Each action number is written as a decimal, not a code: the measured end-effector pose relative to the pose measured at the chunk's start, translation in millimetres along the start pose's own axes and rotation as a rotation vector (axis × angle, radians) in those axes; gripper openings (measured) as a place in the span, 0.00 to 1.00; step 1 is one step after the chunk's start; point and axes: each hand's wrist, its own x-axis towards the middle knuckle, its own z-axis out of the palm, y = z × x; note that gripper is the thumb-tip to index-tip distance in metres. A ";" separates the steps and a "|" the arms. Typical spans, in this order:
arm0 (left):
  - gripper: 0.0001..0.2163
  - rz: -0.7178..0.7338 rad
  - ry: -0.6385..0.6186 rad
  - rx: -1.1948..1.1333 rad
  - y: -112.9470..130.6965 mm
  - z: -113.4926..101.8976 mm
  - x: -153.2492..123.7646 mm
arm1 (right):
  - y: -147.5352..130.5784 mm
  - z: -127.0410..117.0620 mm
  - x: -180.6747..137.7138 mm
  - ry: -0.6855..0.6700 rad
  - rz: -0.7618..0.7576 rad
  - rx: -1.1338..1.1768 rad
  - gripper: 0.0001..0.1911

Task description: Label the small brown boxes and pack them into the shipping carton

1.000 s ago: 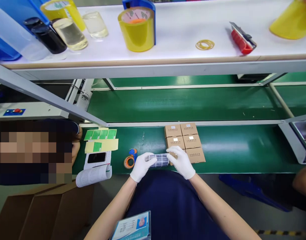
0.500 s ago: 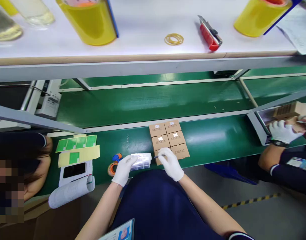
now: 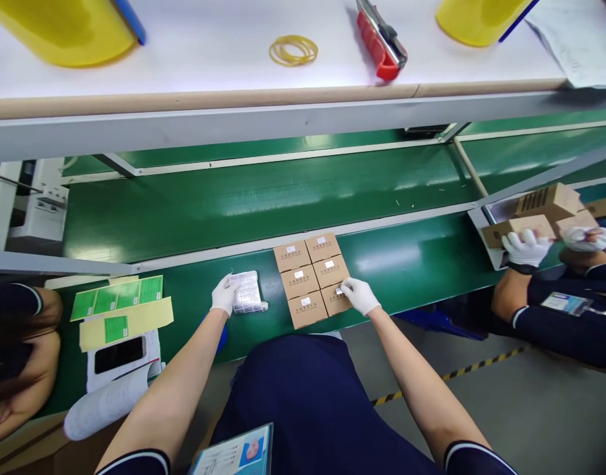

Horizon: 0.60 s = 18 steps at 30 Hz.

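My gloved left hand (image 3: pixel 224 295) is closed on the edge of a sheet of small silvery-white labels (image 3: pixel 247 292), held over the green work surface. Several brown cardboard boxes (image 3: pixel 303 284) lie together in two columns to the right of the sheet. White labels show on most of their tops. My gloved right hand (image 3: pixel 361 296) pinches a small label (image 3: pixel 338 290) at the top of the nearest box in the right column (image 3: pixel 335 302). The thumb is partly hidden.
A shelf (image 3: pixel 194 72) above holds a red utility knife (image 3: pixel 381 43) and rubber bands (image 3: pixel 293 51). At left lie green label sheets (image 3: pixel 122 298) and a phone (image 3: pixel 119 355), beside a person's arm. At right a co-worker's gloved hand (image 3: pixel 527 248) touches a box.
My right hand has moved from the nearest left box, which now shows a white label, to the nearest right box. My left hand has drawn the label sheet away from the boxes.
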 end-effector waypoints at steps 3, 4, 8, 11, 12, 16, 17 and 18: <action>0.26 0.001 0.048 -0.007 -0.6 -5.4 3.4 | 4.0 4.5 7.0 -0.033 -0.013 -0.021 0.10; 0.25 0.002 0.057 -0.009 -0.8 -6.7 4.2 | 5.3 5.1 8.7 -0.038 -0.011 -0.029 0.10; 0.22 -0.004 0.061 -0.019 -4.1 -10.1 6.5 | 8.1 5.6 11.7 -0.052 0.008 -0.065 0.08; 0.26 -0.007 0.073 -0.030 -8.4 -12.4 8.0 | 7.6 6.1 11.6 -0.059 0.021 -0.091 0.08; 0.29 -0.008 0.076 -0.035 -9.6 -13.1 8.6 | 7.3 6.4 11.5 -0.059 0.022 -0.099 0.08; 0.32 -0.015 0.079 -0.052 -11.9 -14.6 9.9 | 6.6 7.6 11.0 -0.061 0.028 -0.132 0.09; 0.31 -0.017 0.076 -0.054 -11.7 -14.6 9.8 | 6.6 7.7 10.9 -0.063 0.031 -0.142 0.09; 0.30 -0.019 0.073 -0.055 -11.3 -14.5 9.6 | 6.6 7.8 10.9 -0.065 0.034 -0.152 0.09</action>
